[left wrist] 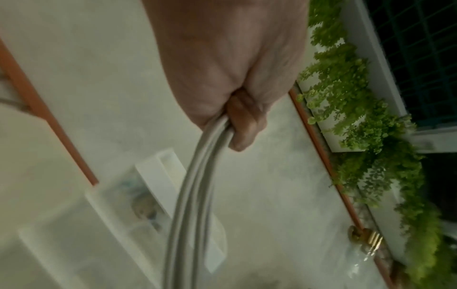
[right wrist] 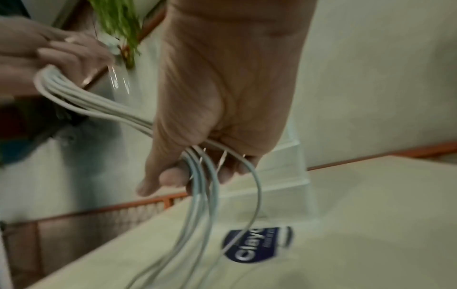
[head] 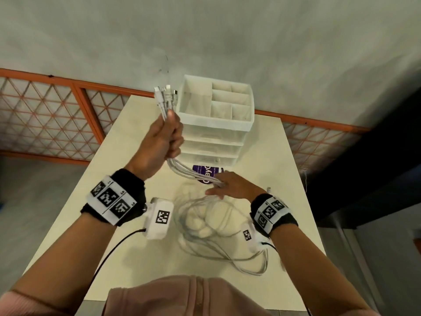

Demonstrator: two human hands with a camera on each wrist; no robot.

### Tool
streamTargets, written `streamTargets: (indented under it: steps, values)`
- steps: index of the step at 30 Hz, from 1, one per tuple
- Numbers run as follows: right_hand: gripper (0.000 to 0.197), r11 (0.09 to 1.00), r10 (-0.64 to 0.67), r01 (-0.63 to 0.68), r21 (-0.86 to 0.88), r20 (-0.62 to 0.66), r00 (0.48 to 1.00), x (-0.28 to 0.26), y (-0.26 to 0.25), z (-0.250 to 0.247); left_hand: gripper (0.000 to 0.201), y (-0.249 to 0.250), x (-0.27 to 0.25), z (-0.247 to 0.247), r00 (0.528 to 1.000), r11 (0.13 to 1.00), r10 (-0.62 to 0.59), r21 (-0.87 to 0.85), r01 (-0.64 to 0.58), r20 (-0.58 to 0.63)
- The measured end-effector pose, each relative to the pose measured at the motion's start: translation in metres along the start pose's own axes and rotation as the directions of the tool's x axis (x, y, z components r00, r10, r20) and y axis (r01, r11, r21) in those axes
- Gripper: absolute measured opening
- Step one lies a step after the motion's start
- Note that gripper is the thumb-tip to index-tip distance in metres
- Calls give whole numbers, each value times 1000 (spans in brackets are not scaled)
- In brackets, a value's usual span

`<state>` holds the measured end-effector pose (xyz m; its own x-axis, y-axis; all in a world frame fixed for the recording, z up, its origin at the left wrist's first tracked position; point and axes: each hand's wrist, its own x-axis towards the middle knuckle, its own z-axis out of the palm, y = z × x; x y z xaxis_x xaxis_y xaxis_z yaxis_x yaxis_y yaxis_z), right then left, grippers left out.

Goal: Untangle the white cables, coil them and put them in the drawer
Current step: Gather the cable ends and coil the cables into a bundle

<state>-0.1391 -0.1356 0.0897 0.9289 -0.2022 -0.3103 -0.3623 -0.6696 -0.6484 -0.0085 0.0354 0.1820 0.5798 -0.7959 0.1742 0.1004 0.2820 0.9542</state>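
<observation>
Fingers [head: 175,133] gripping cables [head: 189,173], beside drawer unit [head: 214,142]

Black wristbands [head: 118,201] carry checkered marker tags and white camera boxes [head: 159,217]; pink sleeves [head: 13,302].

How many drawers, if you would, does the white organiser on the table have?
3 drawers, stacked one above another beneath the open compartment tray, all closed; the left hand hides their left ends.

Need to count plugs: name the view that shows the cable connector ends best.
Head view: the connector ends stick up above the left hand, clear of it. Left wrist shows only cable strands leaving the fist; right wrist shows strands, no plugs.
</observation>
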Motion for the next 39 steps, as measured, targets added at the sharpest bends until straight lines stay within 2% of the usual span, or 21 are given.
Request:
streamTargets:
  steps: [2, 4, 6, 8, 10, 11, 13, 15, 17, 19, 23, 25, 28, 30, 33, 36, 39]
  values:
    - [30, 995, 34, -46, -83, -138, 990, -2, 20, -9, 35, 0, -6, -8, 999, 993, -14, 120, 19, -44]
    - [29, 997, 33, -46, -60, -201, 979, -4, 21, -23, 34, -12, -10, -12, 996, 930, -29, 363, 59, -86]
    - [26, 998, -6, 16, 55, -190, 982, -7, 6, -37, 25, -30, -12, -12, 996, 823, -86, 560, 89, -31]
    - [19, 991, -84, 105, 85, -217, 972, -8, -16, -50, 27, -47, -12, -7, 977, 755, -202, 646, 111, 67]
    - [17, 983, -139, 165, 80, -260, 955, -9, -33, -60, 18, -57, -13, 1, 964, 755, -244, 645, 118, 109]
    - [20, 978, -157, 188, 88, -281, 947, -9, -37, -63, 24, -60, -12, 3, 966, 780, -234, 615, 118, 112]
    - [25, 963, -144, 207, 173, -318, 937, -10, -38, -68, 26, -57, -10, 5, 986, 850, -151, 519, 92, 73]
    - [22, 938, -110, 196, 285, -290, 950, -13, -29, -70, 23, -44, -6, 7, 999, 879, -32, 475, 25, 6]
    - [31, 943, -69, 138, 304, -228, 971, -12, -12, -65, 23, -30, -2, 11, 996, 869, 67, 495, -26, -66]
    - [30, 958, -8, 56, 280, -169, 986, -8, 6, -58, 23, -19, -1, 17, 982, 875, 141, 480, -64, -126]
    - [33, 969, 178, -164, 186, -63, 982, -9, 50, -37, 20, -9, 0, 13, 935, 927, 207, 363, -93, -289]
    - [38, 963, 236, -221, 157, -82, 968, -14, 73, -30, 20, -12, 2, 3, 913, 928, 210, 367, -73, -349]
    - [37, 951, 273, -238, 197, -175, 946, -19, 80, -37, 28, -32, 2, -14, 890, 869, 212, 495, 17, -403]
    - [34, 946, 283, -203, 253, -339, 897, -19, 69, -54, 31, -47, -1, -22, 884, 831, 182, 548, 96, -430]
    - [32, 957, 249, -104, 270, -590, 768, -20, 49, -94, 25, -61, -5, -28, 885, 783, 134, 595, 181, -445]
    - [29, 982, 96, 55, 183, -721, 686, -32, 28, -133, 27, -68, -9, -29, 907, 760, 110, 623, 187, -407]
    - [30, 987, -39, 148, 70, -776, 629, -47, 8, -158, 30, -72, -11, -26, 922, 747, 119, 645, 162, -369]
